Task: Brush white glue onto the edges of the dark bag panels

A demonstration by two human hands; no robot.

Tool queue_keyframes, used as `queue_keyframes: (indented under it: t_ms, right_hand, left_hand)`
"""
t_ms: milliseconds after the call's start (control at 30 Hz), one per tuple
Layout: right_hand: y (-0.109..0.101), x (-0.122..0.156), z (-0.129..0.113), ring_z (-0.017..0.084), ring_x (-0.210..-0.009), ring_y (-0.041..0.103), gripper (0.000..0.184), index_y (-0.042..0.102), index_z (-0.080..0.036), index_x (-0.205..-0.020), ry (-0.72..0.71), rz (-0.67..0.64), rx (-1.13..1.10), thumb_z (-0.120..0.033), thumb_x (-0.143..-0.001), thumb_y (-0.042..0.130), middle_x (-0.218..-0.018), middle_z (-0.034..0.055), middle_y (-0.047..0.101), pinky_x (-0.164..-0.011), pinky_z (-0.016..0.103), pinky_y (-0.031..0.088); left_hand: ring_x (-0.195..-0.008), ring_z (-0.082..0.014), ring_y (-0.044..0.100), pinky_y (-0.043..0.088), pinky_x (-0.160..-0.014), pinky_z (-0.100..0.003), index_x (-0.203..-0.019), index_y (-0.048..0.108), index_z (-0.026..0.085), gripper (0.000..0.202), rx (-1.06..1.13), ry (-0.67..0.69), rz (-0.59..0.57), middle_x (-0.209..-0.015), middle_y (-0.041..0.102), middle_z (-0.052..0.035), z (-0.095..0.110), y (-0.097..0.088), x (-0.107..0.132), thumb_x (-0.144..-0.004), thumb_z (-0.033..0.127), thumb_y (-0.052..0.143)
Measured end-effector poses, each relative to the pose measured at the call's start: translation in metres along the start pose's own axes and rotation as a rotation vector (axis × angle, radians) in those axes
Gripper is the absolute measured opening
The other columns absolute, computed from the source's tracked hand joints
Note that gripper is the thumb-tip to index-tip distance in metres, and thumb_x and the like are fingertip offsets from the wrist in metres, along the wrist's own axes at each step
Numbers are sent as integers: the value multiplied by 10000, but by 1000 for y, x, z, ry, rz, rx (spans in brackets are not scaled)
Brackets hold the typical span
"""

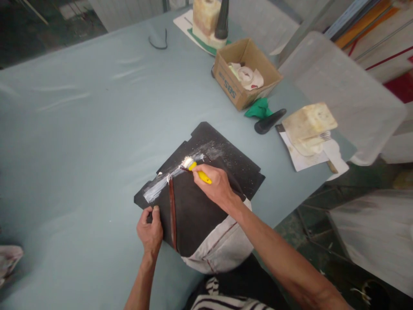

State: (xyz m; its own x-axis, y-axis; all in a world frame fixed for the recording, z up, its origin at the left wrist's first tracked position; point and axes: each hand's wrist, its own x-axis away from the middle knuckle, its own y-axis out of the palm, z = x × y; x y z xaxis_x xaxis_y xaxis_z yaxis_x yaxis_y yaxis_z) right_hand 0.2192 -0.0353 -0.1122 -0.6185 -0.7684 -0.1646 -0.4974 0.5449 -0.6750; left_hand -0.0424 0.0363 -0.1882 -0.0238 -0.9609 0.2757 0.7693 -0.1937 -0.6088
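Observation:
In my right hand is a small yellow-handled brush, its white-loaded bristles touching a dark piece. A streak of white glue-like paste runs along that edge. The dark piece of material carries a reddish-brown strip and joins a pale grey fabric part hanging over the table's near edge. Beneath it lies a black notched board with white smears. My left hand pinches the left edge of the dark piece between thumb and fingers.
Behind the board on the grey-blue table stands an open cardboard box holding tape and scraps. Right of it are green cloth, a black tapered object and a stained whitish block on paper. A thin dark cord lies farther back.

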Motion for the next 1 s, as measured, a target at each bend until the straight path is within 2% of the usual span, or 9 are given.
queue_keyframes:
  t_ms: [133, 233, 300, 400, 567, 667, 833, 933, 1000]
  right_hand:
    - [-13, -14, 15, 177, -687, 728, 161, 770, -232, -892, 86, 49, 121, -235, -917, 611, -830, 20, 806, -674, 266, 511]
    - [-19, -15, 17, 179, -720, 740, 173, 774, -224, -920, 56, 86, 91, -266, -934, 607, -878, 35, 815, -707, 273, 521]
    - [-17, -10, 13, 171, -724, 745, 172, 773, -227, -924, 39, 45, 21, -259, -935, 605, -883, 28, 817, -712, 263, 524]
    - [-12, -6, 13, 165, -674, 730, 163, 773, -234, -892, 105, 15, -13, -236, -911, 611, -827, 13, 807, -663, 253, 507]
    - [-14, -15, 25, 181, -658, 716, 182, 775, -238, -868, 186, 132, 88, -284, -920, 607, -808, 21, 801, -647, 267, 494]
    - [-6, -13, 16, 189, -685, 729, 186, 772, -235, -877, 210, 173, 69, -286, -930, 601, -844, 36, 810, -668, 276, 511]
    - [22, 14, -18, 180, -690, 731, 168, 751, -243, -856, 247, 18, -96, -288, -933, 610, -824, 24, 804, -680, 273, 538]
    - [23, 20, -23, 167, -690, 726, 167, 747, -243, -864, 243, -18, -187, -319, -934, 616, -812, 14, 797, -670, 257, 543]
    - [17, 16, -17, 171, -699, 722, 187, 751, -236, -892, 235, 56, -172, -350, -942, 611, -831, 25, 800, -680, 264, 546]
  left_hand:
    - [-803, -236, 632, 484, -805, -377, -866, 720, 185, 472, 4, -21, 0, -819, 696, -33, 2, 1, 0, -738, 629, 628]
    - [-784, -226, 617, 477, -788, -367, -854, 713, 188, 459, 2, -17, -2, -795, 678, -23, 4, 1, 1, -742, 626, 629]
    - [-770, -219, 601, 469, -779, -363, -843, 706, 190, 453, -3, -10, 2, -777, 662, -17, 5, 0, 1, -743, 625, 629]
    - [-746, -213, 587, 462, -758, -361, -835, 701, 190, 454, -11, -7, 1, -759, 648, -12, 7, 0, 1, -742, 628, 628]
    - [-736, -210, 593, 470, -749, -360, -845, 702, 190, 451, -21, -6, 12, -773, 666, -14, 8, 1, 2, -749, 624, 625]
    - [-741, -212, 599, 478, -749, -357, -842, 698, 196, 443, -25, 1, 19, -772, 672, -15, 7, 1, 2, -754, 623, 623]
    - [-738, -204, 603, 485, -733, -340, -866, 695, 201, 427, -33, 13, 6, -790, 684, -13, 1, 0, 2, -786, 614, 618]
    - [-773, -205, 614, 494, -743, -324, -862, 681, 205, 406, -29, 30, -12, -804, 687, -14, -2, 0, 3, -813, 602, 609]
    - [-775, -202, 613, 493, -744, -317, -854, 675, 206, 392, -24, 37, -17, -797, 679, -10, -2, 0, 3, -824, 591, 608]
